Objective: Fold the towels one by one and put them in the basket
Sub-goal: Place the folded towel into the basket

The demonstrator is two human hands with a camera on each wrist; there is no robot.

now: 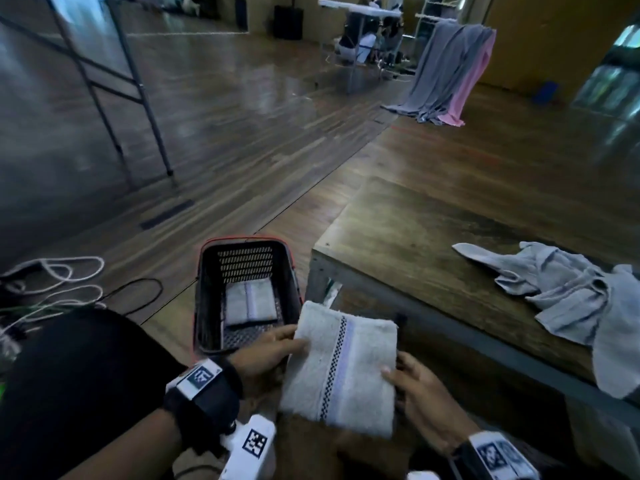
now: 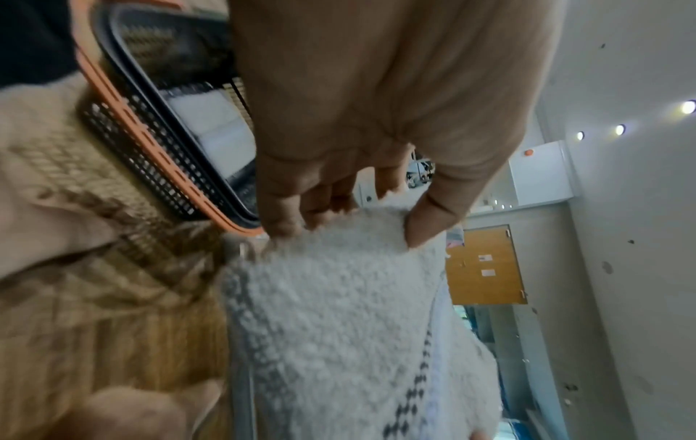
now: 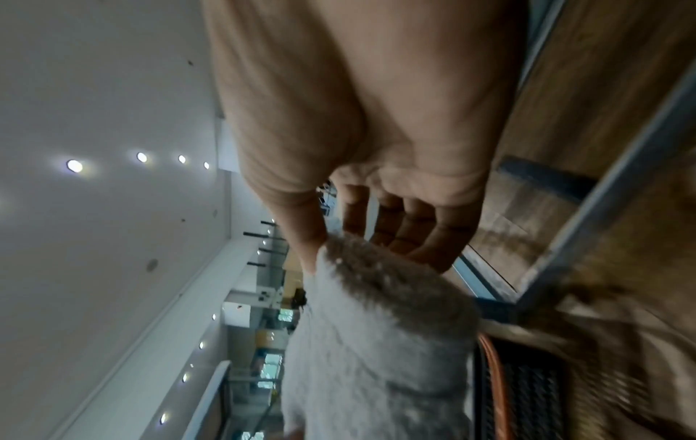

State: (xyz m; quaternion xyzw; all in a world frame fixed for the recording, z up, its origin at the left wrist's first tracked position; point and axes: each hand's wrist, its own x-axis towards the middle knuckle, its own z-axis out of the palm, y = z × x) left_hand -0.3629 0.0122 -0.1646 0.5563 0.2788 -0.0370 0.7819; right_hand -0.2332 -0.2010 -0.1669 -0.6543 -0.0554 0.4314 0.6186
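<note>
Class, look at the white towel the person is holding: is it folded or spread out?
Folded. The white towel is a compact thick rectangle, pinched at its edges by the left hand and right hand, not yet in the basket.

The head view looks forward and down from above at the basket [image 1: 207, 289] and table [image 1: 433, 244]. The 2 wrist views sit close behind the fingers; all 3 share the folded towel [image 1: 341, 365] and basket.

Both wrists wear black straps [image 1: 204, 400] carrying white camera blocks [image 1: 247, 445] (printed with black-and-white square markers), above a black garment [image 1: 69, 375].
</note>
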